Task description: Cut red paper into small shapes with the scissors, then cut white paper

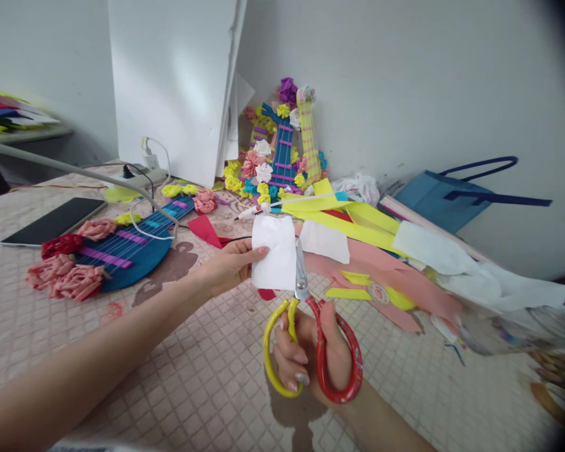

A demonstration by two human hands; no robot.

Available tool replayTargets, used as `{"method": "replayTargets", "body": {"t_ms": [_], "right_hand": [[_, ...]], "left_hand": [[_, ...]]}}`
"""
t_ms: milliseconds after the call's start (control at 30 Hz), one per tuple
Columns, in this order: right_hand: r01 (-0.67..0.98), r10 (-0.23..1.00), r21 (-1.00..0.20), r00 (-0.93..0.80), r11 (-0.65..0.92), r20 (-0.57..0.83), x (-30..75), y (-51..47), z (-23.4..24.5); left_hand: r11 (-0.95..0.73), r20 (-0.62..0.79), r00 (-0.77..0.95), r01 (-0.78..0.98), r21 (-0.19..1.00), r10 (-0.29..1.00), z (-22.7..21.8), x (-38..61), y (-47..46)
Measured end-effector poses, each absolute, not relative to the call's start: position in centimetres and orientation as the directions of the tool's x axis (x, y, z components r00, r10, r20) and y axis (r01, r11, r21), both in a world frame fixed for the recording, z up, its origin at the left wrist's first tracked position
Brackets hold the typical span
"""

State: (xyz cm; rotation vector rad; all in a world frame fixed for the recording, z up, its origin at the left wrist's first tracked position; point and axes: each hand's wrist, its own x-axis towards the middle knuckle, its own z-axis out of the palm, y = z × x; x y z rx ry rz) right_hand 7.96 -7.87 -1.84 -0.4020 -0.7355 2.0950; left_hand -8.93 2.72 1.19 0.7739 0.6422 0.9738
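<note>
My left hand (238,260) pinches the left edge of a small white paper piece (275,254), held upright above the table. In my right hand (311,355) is a pair of scissors (302,289) with one yellow and one red handle, fingers and thumb through the loops. The blades point up along the paper's right edge; whether they touch it I cannot tell. Behind the blades lies another white paper piece (324,241). Left of my left hand rests a blue paper guitar (141,254) with purple bars and paper roses (73,276).
Pink paper strips (381,270) and yellow strips (353,216) spread to the right. Decorated paper guitars (282,150) lean at the wall. A tablet (54,221), a power strip (139,177) with cables and a blue bag (440,198) are on the table. White boards (169,88) stand behind.
</note>
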Motion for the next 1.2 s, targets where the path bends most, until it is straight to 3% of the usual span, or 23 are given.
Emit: {"method": "replayTargets", "body": {"t_ms": [367, 867, 1200], "right_hand": [[-0.683, 0.832, -0.594, -0.553, -0.425, 0.04, 8.0, -7.7, -2.4], [-0.63, 0.82, -0.621, -0.571, -0.466, -0.037, 8.4, -7.5, -1.3], [-0.67, 0.84, -0.602, -0.542, -0.434, -0.004, 8.4, -7.3, -1.7]], "left_hand": [[0.338, -0.143, 0.401, -0.472, 0.814, 0.905, 0.9, -9.0, 3.2], [0.329, -0.087, 0.489, -0.435, 0.838, 0.868, 0.0, -8.6, 2.6], [0.31, -0.051, 0.502, -0.447, 0.839, 0.863, -0.5, -8.6, 2.8]]}}
